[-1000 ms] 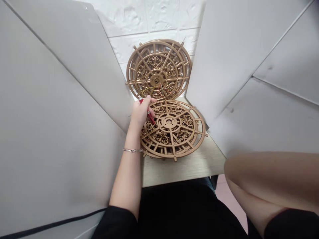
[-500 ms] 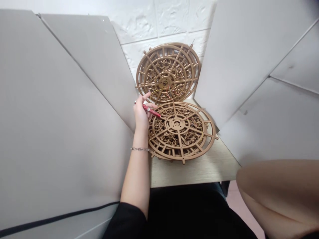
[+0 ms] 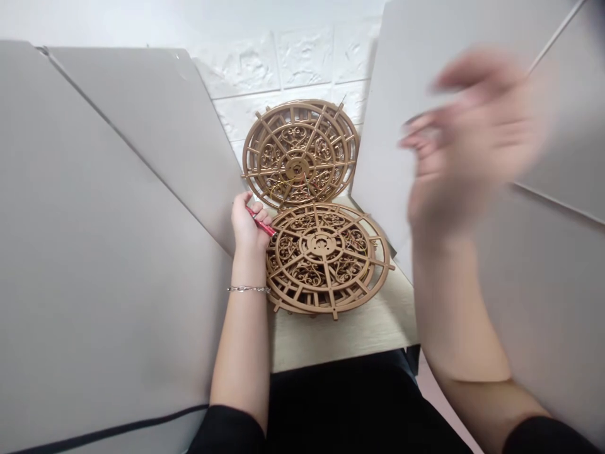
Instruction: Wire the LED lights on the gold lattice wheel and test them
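On tabletop, openwork discs, perhaps metal

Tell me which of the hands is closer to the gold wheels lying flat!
Left. The left hand, gripping a red pen-like tool, is beside the left edge of the flat gold wheels; the blurred right hand is raised well off to their right.

In front of me stood a white wall with raised, brick-like blocks, and pale grey panels rose on my left and right. I sat at a light wooden table above a pinkish floor, while a black strip crossed low on my left, under soft, even light.
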The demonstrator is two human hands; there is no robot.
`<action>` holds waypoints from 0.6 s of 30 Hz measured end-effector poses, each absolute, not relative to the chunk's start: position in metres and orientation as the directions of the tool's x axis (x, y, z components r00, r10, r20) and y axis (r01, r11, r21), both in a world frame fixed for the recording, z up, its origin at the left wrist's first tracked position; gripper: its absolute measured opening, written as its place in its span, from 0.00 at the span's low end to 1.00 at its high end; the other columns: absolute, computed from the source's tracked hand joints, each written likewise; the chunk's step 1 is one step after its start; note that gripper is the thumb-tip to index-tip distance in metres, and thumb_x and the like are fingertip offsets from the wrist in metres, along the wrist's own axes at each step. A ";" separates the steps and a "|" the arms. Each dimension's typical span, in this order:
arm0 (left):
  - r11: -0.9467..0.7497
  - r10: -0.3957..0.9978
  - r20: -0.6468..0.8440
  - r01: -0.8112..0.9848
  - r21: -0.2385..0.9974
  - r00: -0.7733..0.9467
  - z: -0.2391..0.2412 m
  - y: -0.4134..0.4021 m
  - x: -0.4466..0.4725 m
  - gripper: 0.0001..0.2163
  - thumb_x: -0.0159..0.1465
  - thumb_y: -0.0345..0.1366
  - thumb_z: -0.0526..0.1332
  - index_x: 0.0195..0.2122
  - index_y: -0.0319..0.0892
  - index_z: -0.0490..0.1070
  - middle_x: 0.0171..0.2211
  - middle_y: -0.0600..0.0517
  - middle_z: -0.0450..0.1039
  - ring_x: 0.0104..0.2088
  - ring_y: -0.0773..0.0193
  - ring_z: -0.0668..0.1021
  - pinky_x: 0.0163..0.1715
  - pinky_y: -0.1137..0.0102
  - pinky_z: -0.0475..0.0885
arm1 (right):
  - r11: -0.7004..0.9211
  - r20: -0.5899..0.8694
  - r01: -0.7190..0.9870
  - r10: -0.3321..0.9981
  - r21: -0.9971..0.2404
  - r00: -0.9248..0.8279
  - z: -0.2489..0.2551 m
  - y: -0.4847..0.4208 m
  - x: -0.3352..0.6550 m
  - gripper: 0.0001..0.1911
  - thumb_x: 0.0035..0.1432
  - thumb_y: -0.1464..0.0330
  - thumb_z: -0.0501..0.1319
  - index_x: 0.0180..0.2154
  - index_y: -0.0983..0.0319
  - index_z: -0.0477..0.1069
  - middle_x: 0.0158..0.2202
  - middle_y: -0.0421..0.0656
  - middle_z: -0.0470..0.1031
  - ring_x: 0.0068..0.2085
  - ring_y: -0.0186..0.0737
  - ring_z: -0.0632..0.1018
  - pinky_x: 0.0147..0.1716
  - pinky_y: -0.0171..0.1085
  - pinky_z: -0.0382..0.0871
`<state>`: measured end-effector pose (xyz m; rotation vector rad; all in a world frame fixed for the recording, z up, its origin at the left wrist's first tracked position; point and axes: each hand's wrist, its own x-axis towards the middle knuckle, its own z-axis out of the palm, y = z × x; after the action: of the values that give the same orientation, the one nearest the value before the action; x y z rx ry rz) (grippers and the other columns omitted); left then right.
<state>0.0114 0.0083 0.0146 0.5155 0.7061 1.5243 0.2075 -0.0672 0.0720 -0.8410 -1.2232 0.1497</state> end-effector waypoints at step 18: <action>0.279 0.948 -0.084 -0.669 0.689 0.308 -0.002 0.008 0.016 0.12 0.64 0.36 0.44 0.27 0.39 0.60 0.20 0.55 0.64 0.16 0.75 0.68 0.12 0.81 0.59 | 0.115 0.040 0.844 0.993 -0.524 -0.110 -0.013 -0.005 0.165 0.05 0.43 0.69 0.59 0.20 0.64 0.69 0.19 0.40 0.69 0.21 0.29 0.64 0.23 0.32 0.55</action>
<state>0.0156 0.0080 -0.0015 0.6055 0.5447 1.1592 0.1650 -0.0050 -0.0125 -1.7854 -2.0176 0.5328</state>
